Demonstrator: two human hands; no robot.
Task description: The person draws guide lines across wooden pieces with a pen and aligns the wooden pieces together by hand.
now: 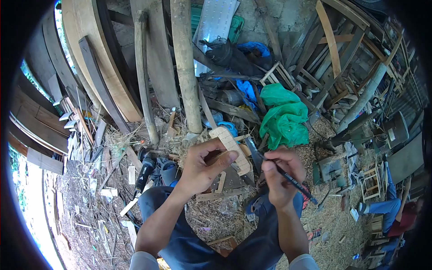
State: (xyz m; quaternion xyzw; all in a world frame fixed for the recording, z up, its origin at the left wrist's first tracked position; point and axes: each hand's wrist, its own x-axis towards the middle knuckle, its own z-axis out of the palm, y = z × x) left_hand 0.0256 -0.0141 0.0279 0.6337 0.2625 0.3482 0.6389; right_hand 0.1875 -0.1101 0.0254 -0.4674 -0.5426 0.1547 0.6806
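Observation:
A small pale wooden block with rounded ends and marked lines is held up in front of the knees. My left hand grips its left side, with the thumb on its face. My right hand is closed around a thin black pen-like tool, just right of the block. The tool slants from upper left to lower right, and its upper end is near the block without visibly touching it. Behind and between them a dark flat blade stands out; what it is fixed to is hidden.
A green plastic bag lies beyond my right hand. Long boards and a bamboo pole lean at the back. A black power tool lies left of my knee. Another person's leg shows at far right, beside a wooden frame.

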